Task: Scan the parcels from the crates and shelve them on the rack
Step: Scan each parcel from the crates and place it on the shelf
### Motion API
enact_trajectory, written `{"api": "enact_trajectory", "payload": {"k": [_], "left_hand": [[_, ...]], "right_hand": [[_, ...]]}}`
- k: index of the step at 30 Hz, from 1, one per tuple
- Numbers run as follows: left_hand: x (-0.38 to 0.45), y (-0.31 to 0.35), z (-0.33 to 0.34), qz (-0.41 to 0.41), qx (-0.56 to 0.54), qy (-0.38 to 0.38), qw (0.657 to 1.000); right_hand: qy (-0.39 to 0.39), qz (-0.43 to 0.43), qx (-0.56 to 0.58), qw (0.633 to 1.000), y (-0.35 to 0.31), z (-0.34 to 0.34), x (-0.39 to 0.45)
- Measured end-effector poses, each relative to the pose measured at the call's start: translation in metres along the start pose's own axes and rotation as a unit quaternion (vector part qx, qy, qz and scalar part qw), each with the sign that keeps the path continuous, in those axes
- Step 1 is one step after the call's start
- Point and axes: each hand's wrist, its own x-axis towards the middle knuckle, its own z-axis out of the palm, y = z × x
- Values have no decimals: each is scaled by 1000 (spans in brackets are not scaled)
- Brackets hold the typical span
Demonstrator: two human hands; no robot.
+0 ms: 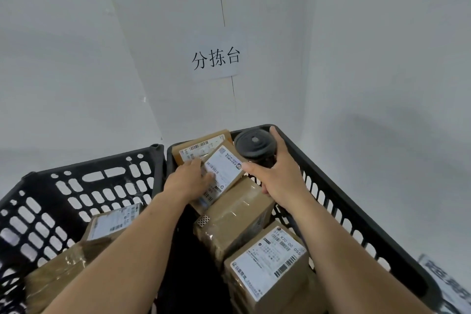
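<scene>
Two black slotted crates stand side by side, the left crate and the right crate. My left hand grips a small brown parcel with a white shipping label, tilted up near the far end of the right crate. My right hand holds a black handheld scanner just right of that parcel, its round end facing me. Another labelled parcel lies behind. A taped brown parcel and a labelled one lie nearer in the same crate.
The left crate holds a labelled parcel and a taped brown one. White walls close in behind, with a paper sign on the wall. A printed sheet shows at the lower right edge.
</scene>
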Motion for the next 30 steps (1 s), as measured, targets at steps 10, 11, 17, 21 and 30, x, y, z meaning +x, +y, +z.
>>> {"api": "enact_trajectory", "payload": {"k": [10, 11, 17, 21, 30], "left_hand": [[-9, 12, 16, 36, -123, -168, 977], [-9, 13, 18, 15, -121, -189, 974], [-6, 8, 40, -8, 21, -261, 965], [-11, 17, 45, 29, 80, -234, 968], [-3, 6, 35, -11, -115, -320, 940]], "right_hand": [[22, -11, -10, 1000, 6, -4, 5], [22, -12, -12, 1000, 6, -5, 6], [31, -17, -22, 999, 8, -7, 7], [28, -15, -23, 999, 9, -7, 7], [26, -23, -15, 999, 9, -8, 6]]}}
